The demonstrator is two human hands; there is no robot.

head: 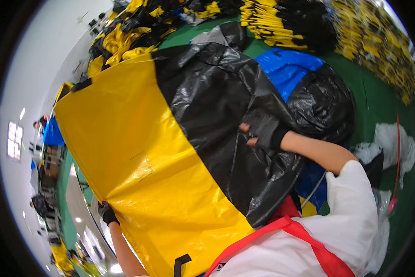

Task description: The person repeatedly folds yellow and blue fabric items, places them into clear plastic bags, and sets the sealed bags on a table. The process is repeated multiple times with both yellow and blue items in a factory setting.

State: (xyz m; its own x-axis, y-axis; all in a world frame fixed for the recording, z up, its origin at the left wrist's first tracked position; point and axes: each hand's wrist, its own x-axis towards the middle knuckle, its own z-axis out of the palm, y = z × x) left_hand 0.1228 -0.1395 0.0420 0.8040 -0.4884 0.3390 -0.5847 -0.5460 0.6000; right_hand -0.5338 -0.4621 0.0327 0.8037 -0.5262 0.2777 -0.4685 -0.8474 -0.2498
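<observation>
A large coated-fabric piece, half yellow (138,138) and half black (200,104), spreads out before me. My left hand (107,213), in a dark fingerless glove, grips the yellow part's outer edge, and creases fan out from there. Over the wrinkled black part is my right hand (264,133), gloved the same way, with two bare fingertips showing apart. I see nothing held in it; its contact with the fabric is unclear. One black strap (181,263) lies at the yellow part's near edge, and another black strap (82,85) sits at its far corner.
A blue-and-black sheet bundle (318,100) lies beyond my right forearm. Yellow-and-black pieces form a heap (124,38), a folded stack (273,24) and a bundle (373,45) on the green floor (353,83). White plastic bags (394,145) and a thin red pole (397,155) are at right.
</observation>
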